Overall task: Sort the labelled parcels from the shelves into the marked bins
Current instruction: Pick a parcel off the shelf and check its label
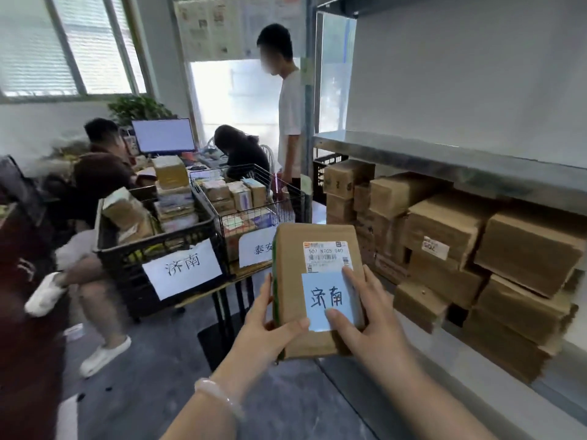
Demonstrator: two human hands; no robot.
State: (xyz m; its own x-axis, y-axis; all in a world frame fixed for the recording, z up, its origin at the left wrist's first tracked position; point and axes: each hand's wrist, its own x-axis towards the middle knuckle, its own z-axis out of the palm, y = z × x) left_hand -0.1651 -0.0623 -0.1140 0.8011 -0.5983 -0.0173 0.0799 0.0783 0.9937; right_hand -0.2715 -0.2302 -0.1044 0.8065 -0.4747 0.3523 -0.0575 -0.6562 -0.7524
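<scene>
In front of the metal shelf (444, 160), a brown parcel (295, 249) is held face up in both hands. The left hand (263, 325) grips its left edge with the thumb curled over the top, and the right hand (365, 325) clasps the right side, thumb and forefinger pressing a blue handwritten note (327, 296) that sits just below the printed shipping label (327, 255). Beyond the parcel to the left stand a black crate (127, 268) bearing a white paper sign (182, 268) and, beside it, a wire basket (206, 198), both loaded with parcels, while stacked cardboard boxes (444, 230) fill the lower shelf on the right.
</scene>
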